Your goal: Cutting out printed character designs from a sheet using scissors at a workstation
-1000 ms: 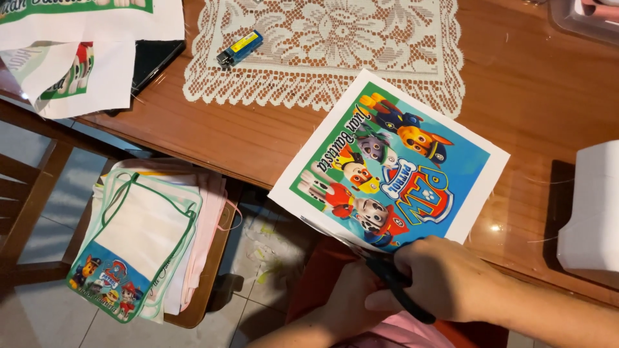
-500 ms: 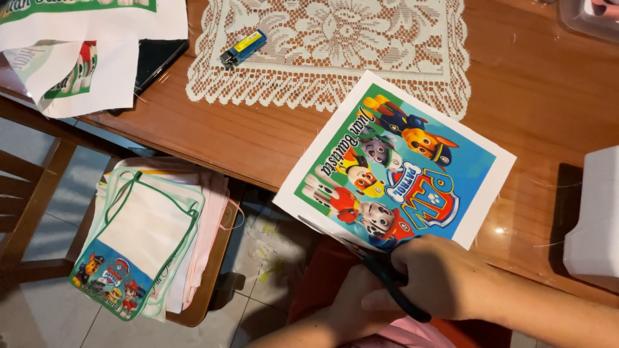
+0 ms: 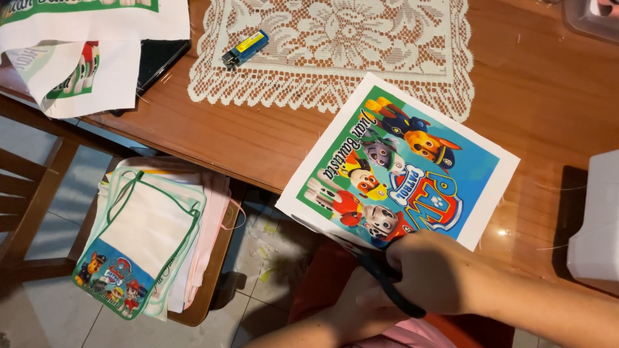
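— Wooden table fills the top of the head view, reddish-brown and glossy, with a white lace doily spread over its far middle. What lies on the lace?

— One lighter, blue and yellow, near the doily's left edge. Further left, white printed fabric pieces are heaped at the table's corner, partly over a dark flat thing I cannot identify.

— And the hands?

— Both are at the bottom edge. The right hand is closed around the dark handles of a pair of scissors, fingers curled through and over them. The blades reach the lower edge of a printed fabric sheet; whether they are parted I cannot tell, since the hand covers them.

— Where does that sheet lie?

— At the table's near edge, turned askew, with its lower left corner hanging past the wood. It shows cartoon dogs on blue and green, with a white border.

— The left hand?

— The left hand sits below the sheet, just under the right, mostly hidden; its fingers seem bent, but what they grip I cannot tell.

— Anything beside the table?

— A wooden chair at lower left carries a stack of cloth bibs, the top one white with green trim. A white box-like object sits at the right edge.
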